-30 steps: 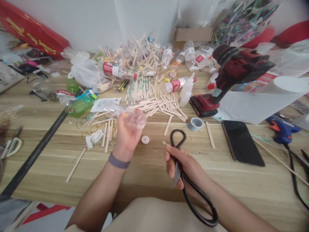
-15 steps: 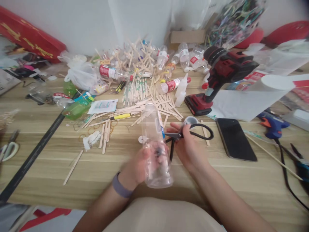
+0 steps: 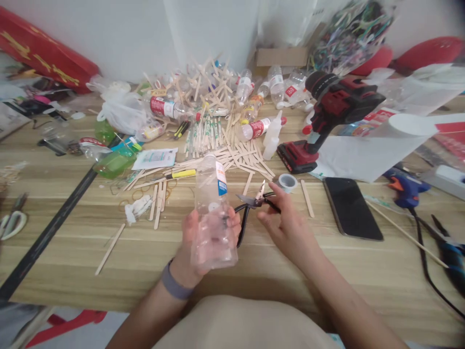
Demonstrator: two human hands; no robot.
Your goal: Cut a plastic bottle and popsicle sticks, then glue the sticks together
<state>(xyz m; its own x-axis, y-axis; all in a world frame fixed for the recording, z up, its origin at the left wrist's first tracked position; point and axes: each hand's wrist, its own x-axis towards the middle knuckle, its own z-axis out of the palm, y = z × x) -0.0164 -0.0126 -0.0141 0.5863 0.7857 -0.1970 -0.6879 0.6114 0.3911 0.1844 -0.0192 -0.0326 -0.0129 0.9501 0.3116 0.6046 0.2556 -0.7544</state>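
Observation:
My left hand (image 3: 212,232) is wrapped around the lower part of a clear plastic bottle (image 3: 212,189), its fingers visible through the wall. The bottle leans slightly, neck away from me, and has a white, orange and blue label on its right side. Just right of it, black-handled scissors (image 3: 250,201) are spread, blades apart. My right hand (image 3: 286,218) has its fingers at one scissor handle, index finger extended and grip loose. The other handle hangs beside the bottle, close to my left fingertips; whether they touch it is unclear. A tape roll (image 3: 287,182) lies beyond my right hand.
Wooden sticks (image 3: 250,157) and bottles (image 3: 256,128) crowd the back of the table. A red-black cordless drill (image 3: 327,116) stands right of them, with a phone (image 3: 352,208) and blue glue gun (image 3: 405,186) nearer. White-handled scissors (image 3: 14,223) lie far left.
The bottle has moved left in my left hand. The scissors have swung round and also shifted left, their blades now spread wider. My right fingers have loosened and extended.

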